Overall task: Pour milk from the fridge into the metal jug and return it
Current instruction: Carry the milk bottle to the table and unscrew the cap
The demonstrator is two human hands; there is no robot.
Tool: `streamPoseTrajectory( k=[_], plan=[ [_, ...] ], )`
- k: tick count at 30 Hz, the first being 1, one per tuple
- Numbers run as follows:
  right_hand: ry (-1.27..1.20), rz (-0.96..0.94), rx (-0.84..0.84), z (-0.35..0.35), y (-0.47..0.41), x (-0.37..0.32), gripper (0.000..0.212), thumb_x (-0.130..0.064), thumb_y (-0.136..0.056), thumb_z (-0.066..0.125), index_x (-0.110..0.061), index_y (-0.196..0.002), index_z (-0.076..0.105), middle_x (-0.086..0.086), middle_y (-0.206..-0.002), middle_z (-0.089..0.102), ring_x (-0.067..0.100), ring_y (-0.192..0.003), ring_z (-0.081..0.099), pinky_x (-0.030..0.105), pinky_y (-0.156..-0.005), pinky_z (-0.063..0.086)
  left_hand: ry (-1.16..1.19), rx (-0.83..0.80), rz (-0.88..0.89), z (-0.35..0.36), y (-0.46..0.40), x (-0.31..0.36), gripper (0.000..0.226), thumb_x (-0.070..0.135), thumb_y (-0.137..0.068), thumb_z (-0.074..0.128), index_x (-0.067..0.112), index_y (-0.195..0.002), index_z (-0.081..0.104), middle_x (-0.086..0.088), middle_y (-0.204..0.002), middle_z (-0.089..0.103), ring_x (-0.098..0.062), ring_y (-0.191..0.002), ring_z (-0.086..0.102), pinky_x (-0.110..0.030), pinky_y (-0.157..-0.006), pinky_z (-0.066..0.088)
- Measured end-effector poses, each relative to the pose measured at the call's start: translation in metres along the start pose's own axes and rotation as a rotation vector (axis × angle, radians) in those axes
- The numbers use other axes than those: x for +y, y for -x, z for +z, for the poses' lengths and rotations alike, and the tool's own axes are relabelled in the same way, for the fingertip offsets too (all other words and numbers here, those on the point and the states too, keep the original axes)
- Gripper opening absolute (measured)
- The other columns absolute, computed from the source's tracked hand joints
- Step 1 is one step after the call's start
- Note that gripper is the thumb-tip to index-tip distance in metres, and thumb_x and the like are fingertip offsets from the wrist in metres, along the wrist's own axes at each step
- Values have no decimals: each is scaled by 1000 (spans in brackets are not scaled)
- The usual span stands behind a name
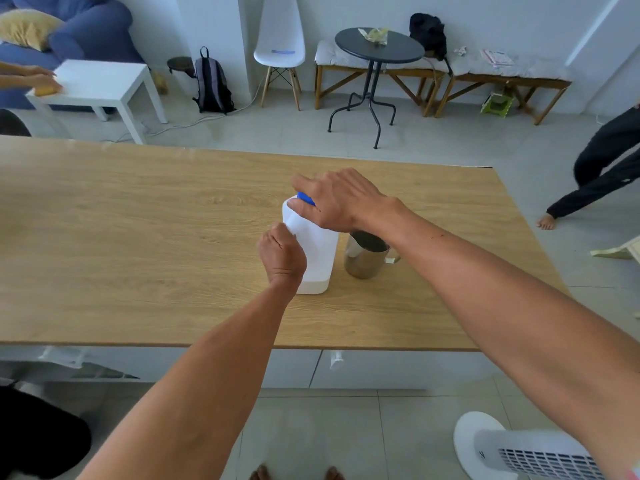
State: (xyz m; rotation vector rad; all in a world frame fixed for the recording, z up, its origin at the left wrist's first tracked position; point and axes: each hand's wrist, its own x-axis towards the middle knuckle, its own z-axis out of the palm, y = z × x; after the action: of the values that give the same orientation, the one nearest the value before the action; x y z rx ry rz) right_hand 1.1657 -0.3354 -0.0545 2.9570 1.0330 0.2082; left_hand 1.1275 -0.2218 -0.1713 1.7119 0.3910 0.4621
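in the middle of the frame, on the wooden table [138,237], a white milk bottle [320,251] stands upright with the metal jug [363,259] just beside it to the right. the left hand [282,256] is closed around the bottle's handle side, steadying it. the right hand [337,200] sits over the top, thumb and fingers pinching the blue cap [306,198], so the step looks like cap work, either loosening or tightening.

what could go wrong: the right forearm passes directly above the jug, and a dip of that arm could knock the jug over. if the cap sticks, a hard twist could skid or tip the bottle toward the jug, since only one hand braces it.

hard to make out: the cap is mostly covered by the right hand, so whether it is seated or half off cannot be told. the jug's inside is dark and partly hidden by the wrist; any milk in it is not visible. the milk level in the bottle is unclear, and the fridge is out of view.
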Motion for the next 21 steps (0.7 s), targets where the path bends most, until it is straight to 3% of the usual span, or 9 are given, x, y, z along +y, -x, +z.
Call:
streamPoseTrajectory(
  k=[3, 6, 9, 12, 14, 17, 19, 21],
  plan=[
    [-86, -18, -86, -10, 6, 0, 25, -43, -106, 39, -22, -114, 49, 0, -100, 56, 28, -86, 56, 39, -73, 41, 6, -11, 16, 1, 1, -1, 31, 14, -84, 33, 20, -55, 22, 6, -55, 21, -8, -47, 27, -27, -47, 19],
    [-109, 11, -180, -19, 7, -6, 22, -34, -104, 40, -25, -121, 50, 0, -110, 53, 25, -101, 53, 43, -83, 47, -35, -17, 40, 1, 0, -4, 30, 13, -82, 33, 21, -56, 19, 6, -56, 19, -10, -50, 19, -29, -49, 14],
    [-87, 39, -260, -31, 2, -14, 31, -24, -97, 43, -29, -126, 53, -3, -118, 54, 26, -112, 52, 41, -84, 44, -15, -14, 48, 0, 0, -3, 32, 10, -82, 34, 20, -56, 20, 5, -55, 20, -6, -46, 27, -25, -45, 19],
    [-45, 144, -277, -42, -1, -21, 48, -44, -99, 46, -30, -145, 44, 3, -135, 58, 30, -116, 56, 41, -85, 38, -40, -10, 69, 0, 0, -4, 36, 6, -84, 36, 21, -55, 21, 5, -53, 22, -7, -47, 28, -29, -48, 19],
    [37, 261, -265, -45, -4, -24, 59, -63, -101, 41, -18, -138, 50, 9, -127, 63, 33, -109, 58, 44, -86, 39, -35, -8, 43, 0, 0, -5, 34, 10, -85, 35, 20, -55, 21, 4, -54, 23, -12, -51, 22, -33, -50, 16],
    [52, 277, -289, -42, -8, -25, 40, -57, -104, 43, -18, -100, 52, 5, -103, 58, 30, -93, 53, 38, -78, 37, -3, -9, 9, 1, 0, -5, 30, 15, -83, 33, 19, -56, 21, 4, -55, 22, -13, -53, 19, -31, -50, 16],
    [-31, 224, -327, -45, -8, -21, 26, -43, -101, 50, -17, -99, 54, 2, -103, 58, 28, -90, 54, 37, -71, 37, -2, -3, 13, 1, 0, -6, 29, 15, -83, 33, 19, -56, 20, 4, -56, 21, -14, -56, 17, -37, -52, 15],
    [-130, 178, -349, -52, -7, -16, 20, -32, -97, 56, -20, -112, 61, 1, -110, 61, 26, -93, 57, 36, -68, 41, 18, -5, -4, 1, 0, -6, 29, 16, -83, 33, 19, -57, 21, 4, -57, 22, -15, -57, 17, -37, -54, 15]
  ],
)
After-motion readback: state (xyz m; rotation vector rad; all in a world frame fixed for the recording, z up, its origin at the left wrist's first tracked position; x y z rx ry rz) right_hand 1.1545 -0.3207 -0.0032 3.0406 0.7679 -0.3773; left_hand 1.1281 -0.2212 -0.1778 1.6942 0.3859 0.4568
